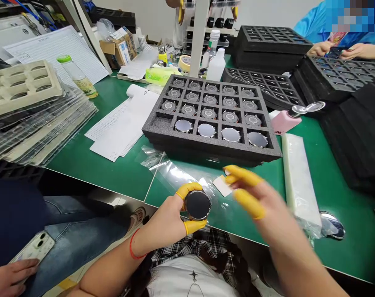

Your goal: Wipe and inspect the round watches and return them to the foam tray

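Observation:
My left hand, with yellow finger cots and a red string at the wrist, is closed around the rim of a round watch case. Its dark, glossy face points up at me. My right hand is a little blurred, with yellow-tipped fingers spread apart over the table's front part. Near its fingertips lies a small white card; a tiny pale spot by the index tip is too blurred to name. Beyond both hands sits a black foam tray of round watch cases, the front-left compartment without one.
Clear plastic film lies before the tray. A white stack of sheets, a pink bottle and a shiny round disc are on the right. Papers and stacked trays stand left. A seated person holds a phone; another works far right.

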`<state>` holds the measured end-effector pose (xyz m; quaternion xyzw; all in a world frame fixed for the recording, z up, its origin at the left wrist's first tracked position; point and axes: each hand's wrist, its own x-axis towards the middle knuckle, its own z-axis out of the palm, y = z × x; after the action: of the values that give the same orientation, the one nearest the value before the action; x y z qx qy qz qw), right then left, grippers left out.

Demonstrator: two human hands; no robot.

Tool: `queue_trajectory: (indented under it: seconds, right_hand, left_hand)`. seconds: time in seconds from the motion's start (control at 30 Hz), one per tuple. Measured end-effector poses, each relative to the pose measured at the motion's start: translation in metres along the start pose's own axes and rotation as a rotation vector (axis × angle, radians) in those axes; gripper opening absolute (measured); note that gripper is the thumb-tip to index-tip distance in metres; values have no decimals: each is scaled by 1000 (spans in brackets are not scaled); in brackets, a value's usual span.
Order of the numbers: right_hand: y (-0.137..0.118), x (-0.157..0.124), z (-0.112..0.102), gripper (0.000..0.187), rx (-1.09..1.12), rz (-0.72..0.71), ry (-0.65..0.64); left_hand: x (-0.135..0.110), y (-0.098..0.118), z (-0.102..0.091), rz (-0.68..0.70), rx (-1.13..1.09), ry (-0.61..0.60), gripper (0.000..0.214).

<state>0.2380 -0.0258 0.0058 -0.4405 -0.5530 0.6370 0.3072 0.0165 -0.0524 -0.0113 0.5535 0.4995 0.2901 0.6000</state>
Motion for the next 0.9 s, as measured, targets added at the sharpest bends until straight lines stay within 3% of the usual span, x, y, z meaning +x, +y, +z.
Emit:
queue_trajectory:
  seconds: [0.1, 0.23, 0.53, 0.9]
  right_hand:
    - [5, 12, 30, 35, 121, 92, -80]
    - [11, 23, 47, 25, 308, 203, -210]
    - [14, 29, 50, 15, 423, 231, -336]
    - [16, 34, 52, 23, 437, 208, -324]
  left_hand:
    - [-2, 3, 1, 16, 44, -35, 54]
    - [-5, 6, -1, -18, 64, -70, 56]
    - [-7, 10, 0, -84, 235, -80, 54]
    - [-4, 10, -3, -140, 484, -94, 50]
